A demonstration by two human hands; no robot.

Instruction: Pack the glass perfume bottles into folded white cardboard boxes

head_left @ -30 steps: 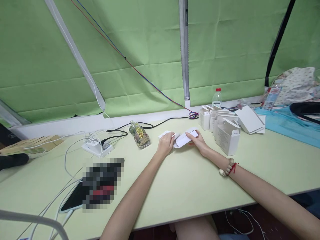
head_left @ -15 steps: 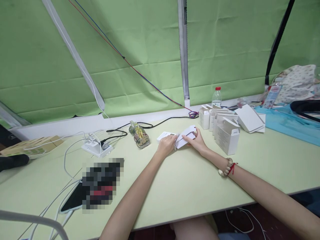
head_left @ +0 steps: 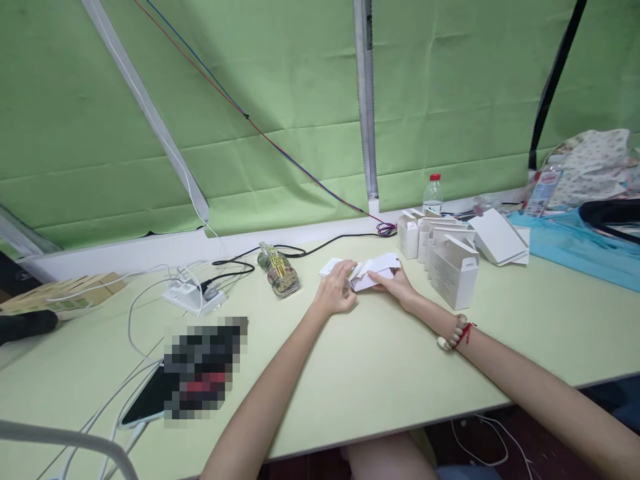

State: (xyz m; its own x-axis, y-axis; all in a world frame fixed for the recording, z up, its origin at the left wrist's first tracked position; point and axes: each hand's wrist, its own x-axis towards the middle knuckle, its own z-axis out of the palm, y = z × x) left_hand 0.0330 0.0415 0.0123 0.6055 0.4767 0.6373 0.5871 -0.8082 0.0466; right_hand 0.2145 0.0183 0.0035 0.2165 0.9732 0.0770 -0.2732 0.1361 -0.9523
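Observation:
A small white carton (head_left: 384, 263) lies tilted in front of me, just over the table. My right hand (head_left: 399, 288) grips its right end, thumb on the near face and fingers behind. At the carton's left end, by a raised flap (head_left: 361, 270), is my left hand (head_left: 336, 292). Its fingers stretch over the flap, with the thumb bent and apart from them. Whether those fingertips touch the flap is hard to see. Behind the left hand, a second white box (head_left: 328, 267) is partly covered.
Several upright white cartons (head_left: 454, 277) stand right of my hands, with flat white cartons (head_left: 500, 239) beside them. Glass bottles with gold tops (head_left: 283, 275) lie on the left. Farther left are a power strip (head_left: 195, 298), a phone (head_left: 153, 397) and loose cables. A water bottle (head_left: 433, 193) stands behind.
My left hand has loosened from the carton's left end, its fingers now lifted and the thumb apart. The carton has shifted slightly right, with its left flap showing.

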